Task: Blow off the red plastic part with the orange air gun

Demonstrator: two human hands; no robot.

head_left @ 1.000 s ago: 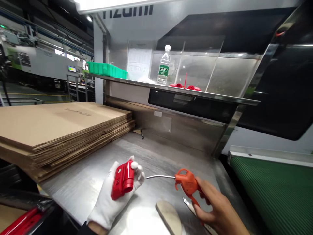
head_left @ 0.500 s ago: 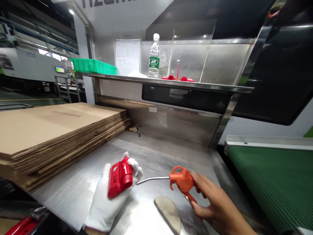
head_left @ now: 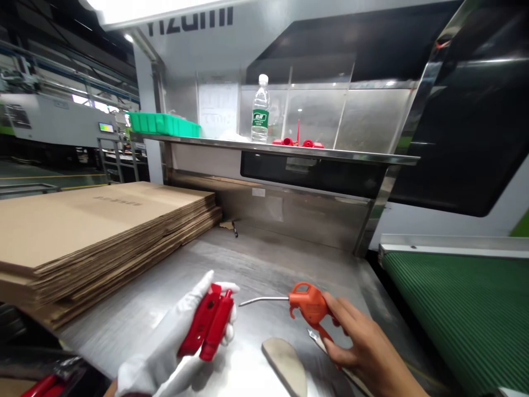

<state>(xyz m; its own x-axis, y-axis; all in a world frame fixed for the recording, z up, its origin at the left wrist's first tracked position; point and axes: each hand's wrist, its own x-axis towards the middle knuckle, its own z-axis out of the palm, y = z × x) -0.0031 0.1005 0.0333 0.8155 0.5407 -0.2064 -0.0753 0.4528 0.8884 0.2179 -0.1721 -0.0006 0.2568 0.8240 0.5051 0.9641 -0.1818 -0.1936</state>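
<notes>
Over the steel table (head_left: pixel 268 264), gloved left hand (head_left: pixel 165 344) grips a red case (head_left: pixel 205 325), bare right hand (head_left: pixel 367 353) an orange air gun (head_left: pixel 312 304)
Slipping, it could meet the knife (head_left: pixel 316 341) just below

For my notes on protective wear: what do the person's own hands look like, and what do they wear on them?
The left hand wears a white fabric glove with no markings that I can see. The right hand is bare, and no sleeve shows on the visible part of the right forearm.

Left hand (head_left: pixel 161 339) rolled outward, red case (head_left: pixel 205 322) now edge-on
</notes>
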